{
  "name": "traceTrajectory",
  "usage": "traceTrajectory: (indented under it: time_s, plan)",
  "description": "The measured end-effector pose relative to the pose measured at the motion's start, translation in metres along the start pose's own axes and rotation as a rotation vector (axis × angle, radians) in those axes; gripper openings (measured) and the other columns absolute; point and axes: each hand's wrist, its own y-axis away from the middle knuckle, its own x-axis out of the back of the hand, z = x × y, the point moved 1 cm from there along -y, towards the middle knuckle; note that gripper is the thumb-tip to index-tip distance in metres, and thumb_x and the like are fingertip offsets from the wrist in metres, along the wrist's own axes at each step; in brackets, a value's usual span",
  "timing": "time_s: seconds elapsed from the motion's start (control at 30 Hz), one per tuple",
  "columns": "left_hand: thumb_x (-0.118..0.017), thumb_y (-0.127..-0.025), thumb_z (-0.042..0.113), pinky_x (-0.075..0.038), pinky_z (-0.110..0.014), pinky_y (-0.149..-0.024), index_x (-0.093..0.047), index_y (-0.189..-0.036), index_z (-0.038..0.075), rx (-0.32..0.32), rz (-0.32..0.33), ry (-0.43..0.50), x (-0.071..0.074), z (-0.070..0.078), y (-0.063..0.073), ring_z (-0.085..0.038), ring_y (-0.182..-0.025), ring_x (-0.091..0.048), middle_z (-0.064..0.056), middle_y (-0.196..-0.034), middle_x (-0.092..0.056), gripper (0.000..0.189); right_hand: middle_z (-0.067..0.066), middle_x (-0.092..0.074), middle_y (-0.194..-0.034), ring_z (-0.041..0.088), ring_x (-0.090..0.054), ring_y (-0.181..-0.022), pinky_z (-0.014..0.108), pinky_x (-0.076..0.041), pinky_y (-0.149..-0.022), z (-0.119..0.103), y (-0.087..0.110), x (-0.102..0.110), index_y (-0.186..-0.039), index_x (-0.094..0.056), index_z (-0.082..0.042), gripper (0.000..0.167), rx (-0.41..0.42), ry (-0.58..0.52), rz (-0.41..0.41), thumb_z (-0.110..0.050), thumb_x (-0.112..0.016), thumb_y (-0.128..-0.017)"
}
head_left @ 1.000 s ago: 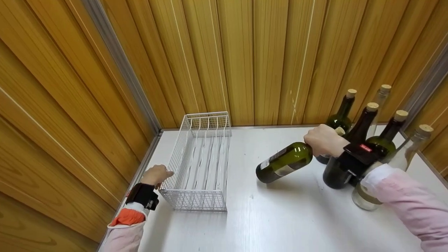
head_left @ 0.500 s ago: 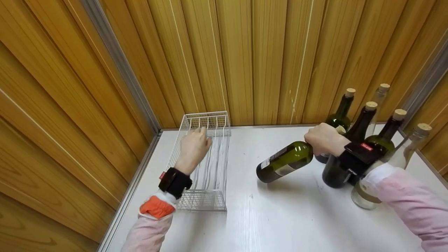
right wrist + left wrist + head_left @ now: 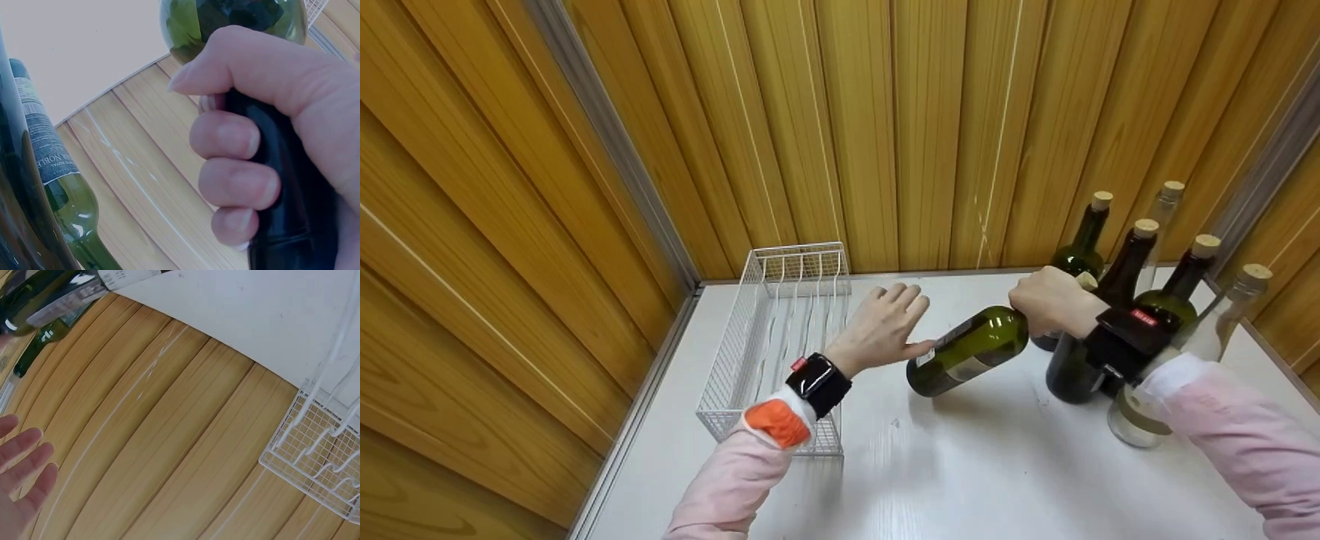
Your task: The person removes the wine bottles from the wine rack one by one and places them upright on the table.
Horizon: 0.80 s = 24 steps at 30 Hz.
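Observation:
A green wine bottle [image 3: 994, 335] leans over, its base toward the rack and low over the table. My right hand [image 3: 1054, 300] grips it by the neck; in the right wrist view the fingers curl round the dark neck [image 3: 292, 197]. My left hand [image 3: 885, 326] is spread beside the bottle's base, with the thumb at the labelled side. Whether the thumb touches the glass I cannot tell. In the left wrist view, the left hand [image 3: 25, 478] shows straight fingers holding nothing. A white wire rack [image 3: 727, 360] with wavy dividers lies behind the left forearm, partly hidden.
Several corked bottles stand at the right, among them a green one [image 3: 1084, 251], a dark one [image 3: 1125, 262] and a clear one [image 3: 1222, 322]. My right wrist is close in front of them. Wood-panelled walls [image 3: 930, 135] bound the white table [image 3: 960, 480] behind and at the left.
My left hand has let go of the rack's left wall, crossed over the rack and moved right to the bottle, its fingers spreading. The right hand and bottle stay nearly still.

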Motion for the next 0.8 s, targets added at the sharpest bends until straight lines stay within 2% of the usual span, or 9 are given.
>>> traceTrajectory:
  time_s: [0.13,0.27,0.4,0.57,0.8]
  plan:
    - [-0.04,-0.078,0.068,-0.04,-0.033,-0.075,-0.047,-0.115,0.009,-0.059,-0.06,0.028,-0.019,0.016,-0.01,-0.021,-0.101,-0.045,-0.006,-0.113,-0.048,0.069,0.003,-0.046,-0.051,0.019,-0.044,-0.045,0.036,-0.039,-0.042,0.0,0.0,-0.001,-0.055,-0.049,-0.011,0.023,-0.006,-0.001,-0.007,-0.003,-0.069,-0.049]
    - [-0.04,-0.073,0.073,-0.04,-0.032,-0.075,-0.043,-0.121,0.01,-0.062,-0.111,0.069,-0.036,0.029,-0.019,-0.021,-0.103,-0.044,-0.005,-0.117,-0.046,0.079,0.003,-0.046,-0.051,0.019,-0.044,-0.045,0.036,-0.039,-0.042,-0.001,-0.001,-0.001,-0.055,-0.049,-0.011,0.022,-0.008,0.004,-0.017,-0.003,-0.068,-0.049]
    - [-0.038,-0.071,0.076,-0.04,-0.031,-0.074,-0.04,-0.122,0.011,-0.05,-0.129,0.102,-0.05,0.039,-0.025,-0.019,-0.102,-0.043,-0.003,-0.116,-0.045,0.083,0.003,-0.046,-0.051,0.019,-0.044,-0.045,0.035,-0.039,-0.042,-0.001,0.0,-0.001,-0.055,-0.049,-0.012,0.021,-0.011,0.007,-0.037,-0.004,-0.069,-0.051]
    - [-0.039,-0.066,0.08,-0.04,-0.031,-0.075,-0.037,-0.128,0.009,-0.001,-0.135,0.156,-0.063,0.046,-0.028,-0.019,-0.103,-0.044,-0.004,-0.119,-0.045,0.095,0.002,-0.045,-0.051,0.019,-0.043,-0.046,0.036,-0.039,-0.042,-0.002,0.001,-0.001,-0.055,-0.049,-0.012,0.022,-0.013,0.006,-0.042,-0.004,-0.069,-0.052]
    - [-0.039,-0.06,0.085,-0.04,-0.031,-0.076,-0.028,-0.136,0.007,0.102,-0.197,0.25,-0.081,0.05,-0.021,-0.019,-0.1,-0.046,-0.006,-0.121,-0.045,0.11,0.002,-0.044,-0.051,0.019,-0.042,-0.045,0.036,-0.039,-0.041,-0.007,0.001,0.001,-0.056,-0.049,-0.013,0.023,-0.011,-0.016,-0.038,-0.005,-0.069,-0.05]
